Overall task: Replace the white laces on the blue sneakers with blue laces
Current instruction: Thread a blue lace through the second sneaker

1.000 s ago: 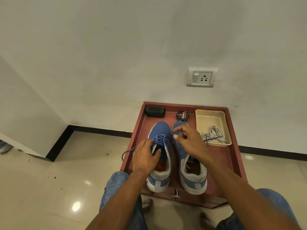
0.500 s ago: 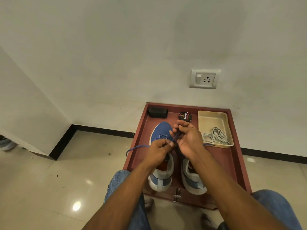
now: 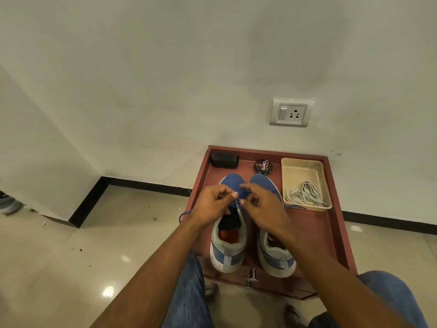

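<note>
Both hands, left hand [image 3: 211, 204] and right hand [image 3: 262, 207], pinch thin blue lace [image 3: 235, 204].

Your blue sneakers [image 3: 230, 235], grey-white at heel and sole, wear a blue lace [image 3: 185, 213] on a reddish-brown tray [image 3: 335, 235], beside white laces [image 3: 305, 194] in a cream basket [image 3: 302, 166], a black tin [image 3: 263, 166] and your blue jeans [image 3: 189, 294].
</note>
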